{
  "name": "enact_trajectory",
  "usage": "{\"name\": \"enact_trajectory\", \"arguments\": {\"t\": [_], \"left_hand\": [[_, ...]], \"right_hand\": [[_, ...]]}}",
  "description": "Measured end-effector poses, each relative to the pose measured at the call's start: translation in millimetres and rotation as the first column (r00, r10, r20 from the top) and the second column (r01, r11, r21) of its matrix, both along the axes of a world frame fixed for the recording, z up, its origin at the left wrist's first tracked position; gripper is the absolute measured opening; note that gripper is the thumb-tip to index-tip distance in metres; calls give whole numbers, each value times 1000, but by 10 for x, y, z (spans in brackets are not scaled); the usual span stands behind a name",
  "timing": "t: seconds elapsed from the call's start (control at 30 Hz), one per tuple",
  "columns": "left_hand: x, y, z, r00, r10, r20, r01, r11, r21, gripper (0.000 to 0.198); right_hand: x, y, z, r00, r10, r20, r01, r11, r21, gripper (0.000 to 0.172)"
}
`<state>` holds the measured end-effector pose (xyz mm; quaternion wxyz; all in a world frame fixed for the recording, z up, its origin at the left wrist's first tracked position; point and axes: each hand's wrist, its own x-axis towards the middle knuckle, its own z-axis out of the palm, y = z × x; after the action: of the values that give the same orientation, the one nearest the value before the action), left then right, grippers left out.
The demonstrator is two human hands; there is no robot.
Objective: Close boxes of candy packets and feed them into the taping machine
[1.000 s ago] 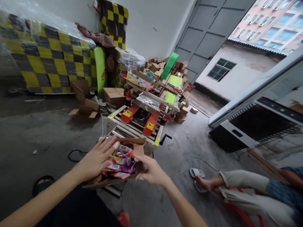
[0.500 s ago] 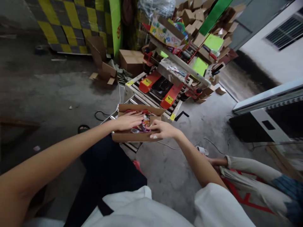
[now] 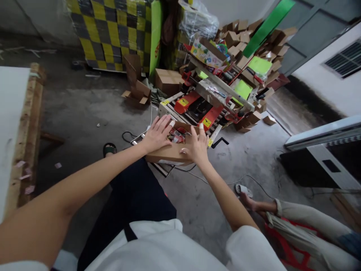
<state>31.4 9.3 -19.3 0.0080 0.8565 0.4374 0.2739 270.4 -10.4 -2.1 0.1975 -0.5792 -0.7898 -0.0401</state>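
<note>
A cardboard box (image 3: 169, 153) rests on the near end of a roller conveyor, with small colourful packets (image 3: 179, 135) showing in its opening. My left hand (image 3: 158, 134) lies over the box's left end, fingers spread. At the right end my right hand (image 3: 197, 145) touches the flap, its fingers apart and pointing away from me. The near flap is folded inward over part of the opening. Neither hand holds a packet that I can see.
Beyond the box stands a taping machine (image 3: 208, 101) with red parts and a crank. Behind it is a heap of cardboard boxes (image 3: 237, 39). A wooden-edged table (image 3: 28, 131) is at the left. A seated person's legs (image 3: 304, 214) and a power strip (image 3: 243, 190) are at the right.
My hands have come out of the box's opening onto its ends and flaps. The near flap has folded inward. The view has shifted, bringing the left table into sight.
</note>
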Motion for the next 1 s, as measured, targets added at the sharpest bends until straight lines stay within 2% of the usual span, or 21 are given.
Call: {"name": "enact_trajectory", "arguments": {"t": [0.1, 0.17, 0.2, 0.27, 0.33, 0.37, 0.47, 0.57, 0.6, 0.63, 0.7, 0.73, 0.8, 0.83, 0.9, 0.97, 1.0], "left_hand": [[3, -22, 33, 991, 132, -6, -132, 991, -5, 99], [5, -42, 31, 987, 157, -18, -158, 987, -15, 100], [5, -58, 28, 987, 161, -25, -161, 987, -23, 96], [2, -96, 22, 989, 144, -45, -146, 988, -49, 81], [-5, -127, 21, 994, 69, -88, -76, 994, -81, 54], [-9, -134, 20, 994, 15, -112, -26, 995, -97, 45], [-16, -112, -3, 983, -84, -161, 63, 990, -127, 42], [-29, -44, -54, 987, -62, -150, 43, 991, -129, 39], [-38, -21, -66, 987, -45, -151, 25, 991, -131, 45], [-48, -4, -69, 985, -33, -167, 10, 990, -142, 61], [-58, -1, -43, 968, -43, -247, -7, 980, -199, 105], [-50, -20, -13, 952, -64, -298, -11, 970, -243, 121], [22, -111, 64, 927, -88, -364, -36, 947, -321, 132], [91, -180, 103, 929, -48, -368, -84, 939, -335, 131], [286, -345, 162, 931, 137, -338, -252, 911, -326, 123], [502, -502, 189, 896, 334, -292, -422, 847, -324, 118], [593, -560, 195, 875, 392, -284, -473, 815, -334, 117]], "right_hand": [[-118, 60, 18, 997, 22, 71, -23, 1000, 12, 114], [-166, 65, -2, 996, 56, 70, -56, 998, -1, 112], [-174, 35, -33, 996, 63, 60, -64, 998, 9, 105], [-161, -81, -136, 998, 61, 36, -62, 998, 27, 79], [-127, -217, -262, 998, 62, 23, -61, 998, -7, 47], [-111, -270, -317, 998, 65, 22, -64, 997, -35, 38], [-90, -334, -404, 996, 82, 36, -78, 993, -90, 36], [-88, -306, -398, 992, 112, 56, -105, 989, -101, 37], [-83, -291, -391, 991, 120, 57, -114, 988, -105, 37], [-72, -272, -384, 991, 127, 53, -121, 987, -106, 36], [-30, -202, -369, 989, 144, 33, -140, 985, -100, 36], [0, -142, -358, 987, 161, 20, -158, 982, -99, 36], [63, 29, -328, 980, 201, -3, -200, 974, -106, 34], [86, 130, -312, 979, 202, -11, -202, 973, -111, 32], [86, 308, -295, 989, 147, -30, -150, 982, -113, 30], [-1, 370, -323, 997, 55, -51, -60, 992, -112, 33], [-77, 339, -356, 998, 22, -59, -29, 993, -119, 37]]}}
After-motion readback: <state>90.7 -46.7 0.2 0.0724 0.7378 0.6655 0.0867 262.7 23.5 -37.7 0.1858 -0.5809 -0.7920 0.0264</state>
